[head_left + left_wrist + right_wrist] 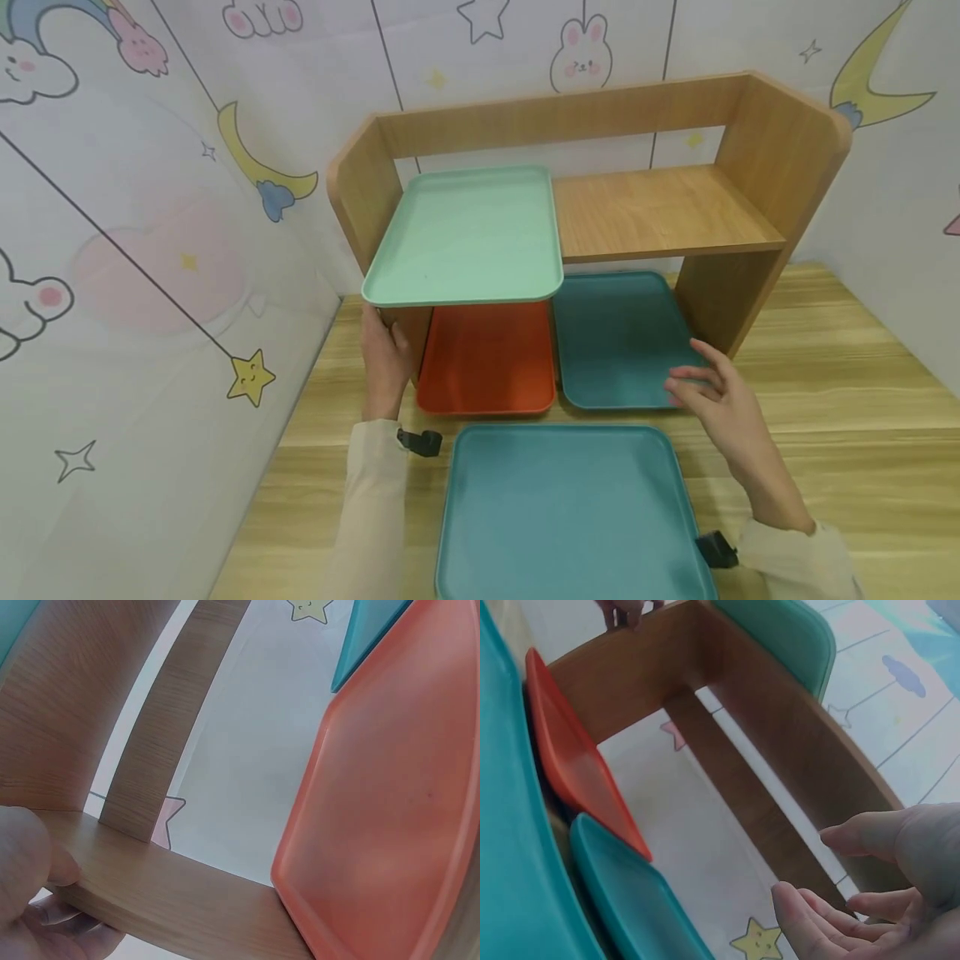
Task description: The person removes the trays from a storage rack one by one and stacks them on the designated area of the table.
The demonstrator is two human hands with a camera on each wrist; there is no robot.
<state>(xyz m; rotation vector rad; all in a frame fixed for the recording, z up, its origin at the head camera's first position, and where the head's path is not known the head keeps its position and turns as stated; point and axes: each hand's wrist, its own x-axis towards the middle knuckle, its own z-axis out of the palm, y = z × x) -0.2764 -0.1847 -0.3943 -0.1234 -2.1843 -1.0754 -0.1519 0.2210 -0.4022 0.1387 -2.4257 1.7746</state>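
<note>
1. Head view: from where I stand, a wooden desktop shelf (660, 212) is on the wood-grain surface (847, 400), in front of a cartoon-printed backdrop (161, 242). The person's left hand (386, 362) is at its left side panel (367, 196), partly hidden under a mint-green tray (465, 237) that lies on the left half of the upper board, its front edge jutting out. Underneath, an orange-red tray (487, 358) sits on the left and a dark teal tray (618, 342) on the right. Nearer the person lies a larger-looking teal tray (566, 517). The right hand (723, 408) hovers by the right front of the shelf, thumb and fingers loosely bent, nothing between them.

2. Left wrist view: the left hand grasps the edge of the left side panel, thumb on one face and fingers (97, 941) round the other. The orange-red tray is just beside that panel.

3. Right wrist view: the right hand's fingers are released, a gap between thumb and fingertips, apart from the trays. Across the shelf, the left hand's fingers hook over the panel edge.
</note>
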